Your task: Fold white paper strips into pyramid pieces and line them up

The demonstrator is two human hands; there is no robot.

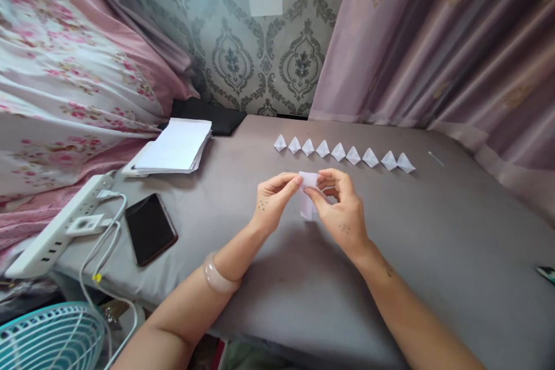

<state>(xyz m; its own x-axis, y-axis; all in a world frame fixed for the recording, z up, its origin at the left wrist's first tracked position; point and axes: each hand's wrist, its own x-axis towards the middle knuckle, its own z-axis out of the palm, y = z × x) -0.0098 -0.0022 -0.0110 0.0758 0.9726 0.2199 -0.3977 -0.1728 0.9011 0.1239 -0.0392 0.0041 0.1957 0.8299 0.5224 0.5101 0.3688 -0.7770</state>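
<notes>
1 paper point(306, 208) btwn l hand point(269, 202), r hand point(346, 214)

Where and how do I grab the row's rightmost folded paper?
Probably pinch the rightmost folded paper by its pointed top, coming from its right with the right hand, once free: it narrows there, and the neighbouring folded paper crowds its left.

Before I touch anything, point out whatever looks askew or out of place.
Nothing looks spilled. The paper stack is askew, its sheets unevenly fanned along the right edge. A thin white stick lies alone beyond the right end of the row of folded papers, unlike anything near it.
</notes>
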